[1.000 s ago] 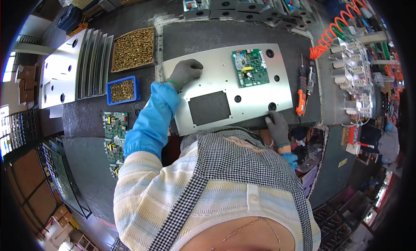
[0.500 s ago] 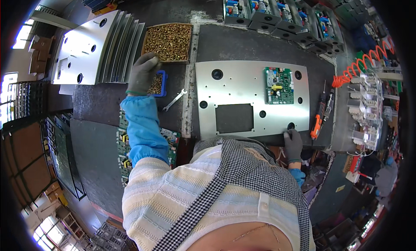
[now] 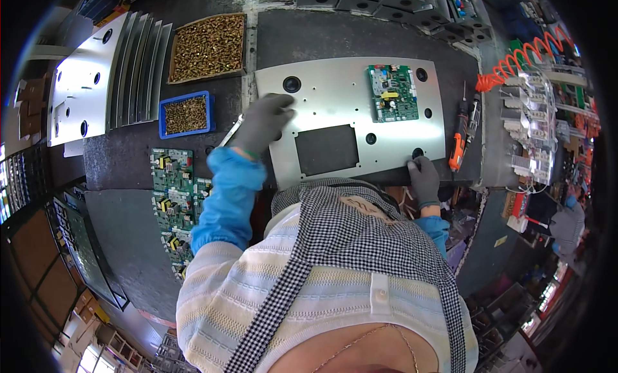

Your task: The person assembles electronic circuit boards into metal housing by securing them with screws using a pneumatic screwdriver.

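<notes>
A silver metal plate [image 3: 335,173] lies before me, with a rectangular cutout and several black grommets. On its right half sits a green circuit board [image 3: 396,106]. Over the plate's left edge is my left hand [image 3: 262,123] in a grey glove, its fingers drawn together; whatever they may pinch is too small to make out. My right hand [image 3: 425,182], also gloved, is closed at the near right corner of the plate, fingertips by a black grommet [image 3: 418,153]. Partly behind my left hand lies a wrench [image 3: 232,131].
Left of the plate stand a carton of brass fasteners [image 3: 209,48] and a blue tray [image 3: 210,115] of smaller ones. Upright metal plates [image 3: 90,77] lean farther left, above several green circuit boards [image 3: 172,205]. An orange-handled screwdriver [image 3: 458,144] lies at right, near a coiled orange hose [image 3: 515,61].
My left hand has moved right, from beside the fastener containers to over the plate's left edge. My right hand stays at the plate's corner. The whole view has shifted somewhat.
</notes>
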Demonstrator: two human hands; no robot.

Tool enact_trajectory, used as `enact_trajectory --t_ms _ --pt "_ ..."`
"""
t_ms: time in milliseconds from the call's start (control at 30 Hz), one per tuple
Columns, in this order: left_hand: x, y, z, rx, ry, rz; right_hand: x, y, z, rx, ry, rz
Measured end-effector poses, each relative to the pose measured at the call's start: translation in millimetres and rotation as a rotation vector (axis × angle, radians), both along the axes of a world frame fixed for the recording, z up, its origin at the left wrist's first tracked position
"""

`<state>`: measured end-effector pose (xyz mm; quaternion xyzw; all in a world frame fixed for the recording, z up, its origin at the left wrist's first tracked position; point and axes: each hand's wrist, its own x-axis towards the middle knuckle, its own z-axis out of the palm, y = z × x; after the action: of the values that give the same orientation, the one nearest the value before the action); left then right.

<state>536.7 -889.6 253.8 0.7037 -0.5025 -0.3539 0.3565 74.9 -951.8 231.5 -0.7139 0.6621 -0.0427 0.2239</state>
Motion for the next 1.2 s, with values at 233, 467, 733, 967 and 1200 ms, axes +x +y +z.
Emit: enact_trajectory --t_ms 233,467,733,967,1200 --pt "-49 -25 -47 -0.064 -0.439 -0.187 -17 2 -4 -0.029 -0.161 0.087" --pt "7 3 -30 -0.145 -0.455 0.368 -39 -10 10 0.093 -0.346 0.210" --pt "133 72 -21 0.302 -0.680 0.682 -63 -27 -4 0.106 -0.425 0.253" --pt "211 -52 -48 0.098 -0.273 0.442 -68 -51 27 0.256 -0.227 0.486" --pt "140 -161 -59 0.618 -0.245 0.369 -167 -70 60 -0.142 -0.255 0.052"
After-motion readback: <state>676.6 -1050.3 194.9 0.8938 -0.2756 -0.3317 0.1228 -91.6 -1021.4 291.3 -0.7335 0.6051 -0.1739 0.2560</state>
